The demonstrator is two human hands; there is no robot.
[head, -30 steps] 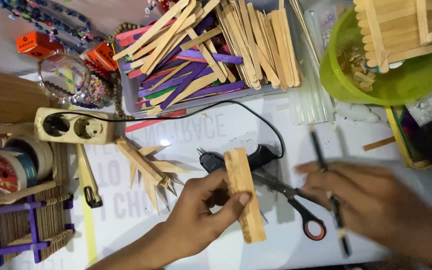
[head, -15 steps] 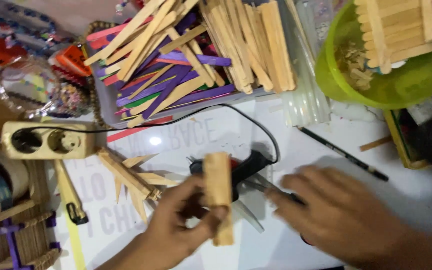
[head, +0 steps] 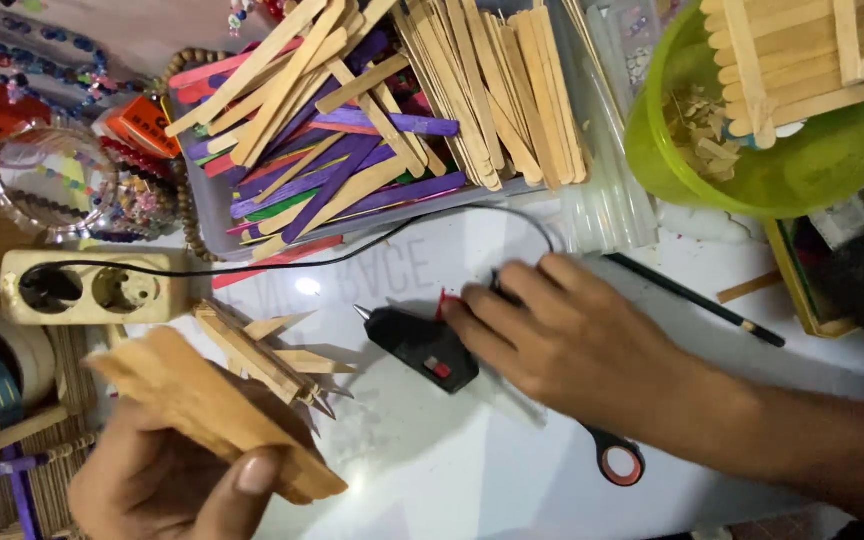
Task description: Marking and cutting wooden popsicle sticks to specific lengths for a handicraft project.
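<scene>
The black glue gun [head: 422,347] lies flat on the white desk [head: 472,470], its long axis slanting from the metal nozzle at the upper left down to the handle at the lower right. The right hand [head: 577,345] covers the handle end; its fingers [head: 497,305] curl down over the rear of the gun, touching it, though whether they have closed around it I cannot tell. The nozzle points away from those fingers, toward a glued stick shape [head: 262,355] just beyond the tip. The left hand [head: 167,480] is well apart, lower left, fingers clamped on a block of stacked wooden sticks [head: 212,410] tilted along the same diagonal. Orange-handled scissors [head: 617,462] lie under the right wrist, a pencil [head: 697,300] just past the knuckles
</scene>
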